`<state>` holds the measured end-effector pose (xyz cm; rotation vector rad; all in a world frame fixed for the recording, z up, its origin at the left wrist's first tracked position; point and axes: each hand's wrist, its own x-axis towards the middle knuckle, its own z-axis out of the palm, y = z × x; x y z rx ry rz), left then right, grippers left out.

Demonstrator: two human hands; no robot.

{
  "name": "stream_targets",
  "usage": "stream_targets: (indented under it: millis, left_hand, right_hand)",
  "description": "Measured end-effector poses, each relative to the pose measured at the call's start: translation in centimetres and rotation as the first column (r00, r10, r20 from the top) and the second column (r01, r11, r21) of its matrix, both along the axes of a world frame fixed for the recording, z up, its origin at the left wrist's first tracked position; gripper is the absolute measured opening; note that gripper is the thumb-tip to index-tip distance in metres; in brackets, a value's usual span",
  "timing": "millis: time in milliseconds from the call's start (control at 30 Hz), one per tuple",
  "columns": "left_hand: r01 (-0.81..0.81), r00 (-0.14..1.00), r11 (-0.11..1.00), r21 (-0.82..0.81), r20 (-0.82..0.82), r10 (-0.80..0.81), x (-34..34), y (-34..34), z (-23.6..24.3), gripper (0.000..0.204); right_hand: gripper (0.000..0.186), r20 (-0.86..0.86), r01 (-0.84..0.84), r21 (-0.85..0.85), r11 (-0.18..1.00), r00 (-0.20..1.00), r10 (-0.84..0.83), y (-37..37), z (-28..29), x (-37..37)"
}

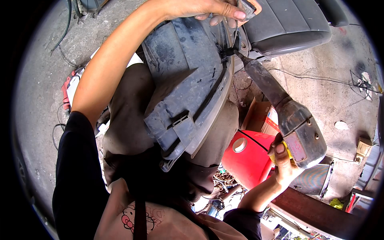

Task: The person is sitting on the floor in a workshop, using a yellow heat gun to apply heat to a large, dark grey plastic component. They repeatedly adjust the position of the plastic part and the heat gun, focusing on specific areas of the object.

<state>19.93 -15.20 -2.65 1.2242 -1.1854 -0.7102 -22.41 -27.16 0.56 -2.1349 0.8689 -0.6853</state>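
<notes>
A dirty dark-grey moulded plastic car part (178,76) lies across my lap, with a bracket at its near end. My right hand (285,162) grips the yellow handle of a heat gun (302,134), a worn grey tool with a long tapering nozzle. The nozzle tip comes close to the right edge of the part; whether they touch I cannot tell. Above that spot, at the top of the view, my left hand (224,12) pinches a thin strip (236,34) that hangs down toward the nozzle tip. Some of its fingers are hidden behind the thumb.
A grey padded seat (286,24) stands at the far right. Beside my right knee are a red plastic container (250,158) and an open cardboard box (256,116). A radiator (314,180) lies right of my right hand. Cables (316,80) cross the concrete floor.
</notes>
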Motion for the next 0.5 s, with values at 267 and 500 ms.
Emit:
stream_targets:
  millis: [267,500]
  left_hand:
    - [-0.001,1.0,1.0,0.003,-0.005,0.001,0.0,0.0,-0.1,0.025]
    - [0.022,1.0,1.0,0.013,-0.008,-0.022,-0.2,0.0,0.2,0.025]
  right_hand:
    - [0.056,0.164,-0.205,-0.127,0.97,0.96,0.225,0.5,0.1,2.2]
    - [0.055,0.181,-0.175,-0.065,0.982,0.966,0.184,0.9,1.0,2.3]
